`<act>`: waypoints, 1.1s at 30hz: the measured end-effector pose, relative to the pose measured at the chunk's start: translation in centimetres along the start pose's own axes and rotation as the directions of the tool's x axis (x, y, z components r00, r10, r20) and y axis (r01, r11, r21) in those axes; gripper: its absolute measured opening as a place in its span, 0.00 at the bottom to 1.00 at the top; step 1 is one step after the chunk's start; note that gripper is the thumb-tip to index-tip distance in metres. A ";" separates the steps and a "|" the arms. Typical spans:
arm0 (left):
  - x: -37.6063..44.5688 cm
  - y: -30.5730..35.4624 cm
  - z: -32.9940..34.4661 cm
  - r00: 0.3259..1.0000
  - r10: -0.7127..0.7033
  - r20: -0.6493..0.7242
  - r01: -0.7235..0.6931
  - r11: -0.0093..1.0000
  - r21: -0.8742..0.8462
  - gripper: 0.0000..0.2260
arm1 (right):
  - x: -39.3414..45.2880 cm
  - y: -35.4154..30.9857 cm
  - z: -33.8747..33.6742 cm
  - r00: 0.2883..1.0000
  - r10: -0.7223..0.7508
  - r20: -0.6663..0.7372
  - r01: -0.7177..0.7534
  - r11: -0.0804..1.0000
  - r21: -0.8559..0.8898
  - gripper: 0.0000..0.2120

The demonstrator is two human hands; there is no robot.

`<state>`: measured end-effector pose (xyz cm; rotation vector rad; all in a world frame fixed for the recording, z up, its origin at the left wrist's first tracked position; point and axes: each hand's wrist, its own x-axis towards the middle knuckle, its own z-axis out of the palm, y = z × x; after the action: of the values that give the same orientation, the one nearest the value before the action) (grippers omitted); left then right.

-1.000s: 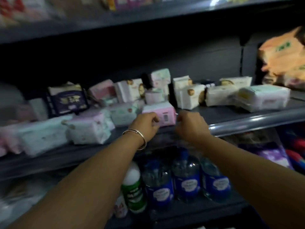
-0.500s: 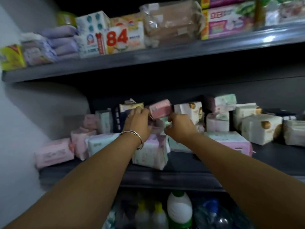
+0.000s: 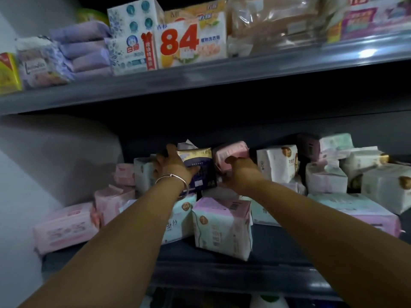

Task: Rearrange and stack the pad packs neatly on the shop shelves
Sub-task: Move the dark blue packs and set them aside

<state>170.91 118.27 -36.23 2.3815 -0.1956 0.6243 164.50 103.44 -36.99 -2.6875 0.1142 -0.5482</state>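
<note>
Grey shelf (image 3: 222,283) in dim shop, full of pads. Left hand (image 3: 172,166) grips dark purple pack (image 3: 200,172), right hand (image 3: 241,174) grips pink pack (image 3: 231,152).

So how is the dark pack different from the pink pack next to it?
The dark purple pack has gold trim on top; the small pink pack is plain pale pink. The dark one looks bigger and stands upright, while the pink one lies tilted. The left hand grips the dark pack; the right hand holds the pink one. Both sit at the back of the middle shelf.
</note>
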 end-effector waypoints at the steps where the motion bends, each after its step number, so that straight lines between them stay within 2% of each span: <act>1: 0.0 0.1 0.2 1.000 0.018 -0.016 -0.018 0.999 -0.033 0.31 | 0.0 0.3 -0.2 1.000 0.012 0.002 -0.012 1.000 -0.013 0.20; 3: -0.3 0.5 0.3 0.998 0.049 -0.040 -0.052 0.996 -0.079 0.27 | -0.5 1.1 -0.5 0.999 0.031 -0.010 -0.032 0.999 -0.025 0.18; 6: -1.1 0.8 0.2 0.989 0.112 -0.102 -0.127 0.979 -0.158 0.28 | -1.6 2.1 -1.2 0.999 0.027 -0.043 -0.031 0.996 -0.081 0.18; 8: -1.6 0.9 0.0 0.989 0.104 -0.109 -0.123 0.974 -0.191 0.32 | -2.4 2.6 -1.7 0.998 0.027 -0.053 -0.032 0.993 -0.111 0.18; 11: -1.8 0.8 -0.2 0.998 0.054 -0.011 -0.055 0.989 -0.140 0.40 | -4.1 3.3 -2.7 0.997 0.048 -0.068 -0.056 0.991 -0.118 0.16; 14: -2.9 1.8 -0.6 0.999 0.045 0.009 -0.044 0.996 -0.078 0.35 | -6.0 4.0 -3.7 0.994 0.087 -0.068 -0.096 0.986 -0.136 0.17; 17: -5.1 3.8 -1.4 0.993 0.086 -0.079 -0.097 0.986 -0.139 0.30 | -7.6 4.9 -5.3 0.987 0.136 -0.082 -0.148 0.976 -0.159 0.17; 22: -8.6 8.8 -2.1 0.956 0.201 -0.213 -0.259 0.919 -0.297 0.27 | -10.1 7.5 -8.1 0.962 0.242 -0.126 -0.265 0.940 -0.215 0.15; 27: -11.9 14.8 0.7 0.944 0.314 -0.099 -0.325 0.846 -0.422 0.27 | -12.5 12.1 -10.9 0.940 0.309 -0.143 -0.338 0.893 -0.296 0.16; 30: -13.8 18.5 4.2 0.936 0.350 -0.036 -0.320 0.805 -0.499 0.28 | -13.6 16.2 -12.8 0.915 0.371 -0.158 -0.404 0.850 -0.337 0.15; 33: -14.5 21.8 8.0 0.930 0.366 0.033 -0.285 0.774 -0.565 0.28 | -14.4 20.9 -14.2 0.892 0.421 -0.165 -0.452 0.814 -0.365 0.18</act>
<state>154.91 96.01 -36.27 1.8280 -0.7657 0.4682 145.67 81.37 -38.37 -2.8724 0.9381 -0.5215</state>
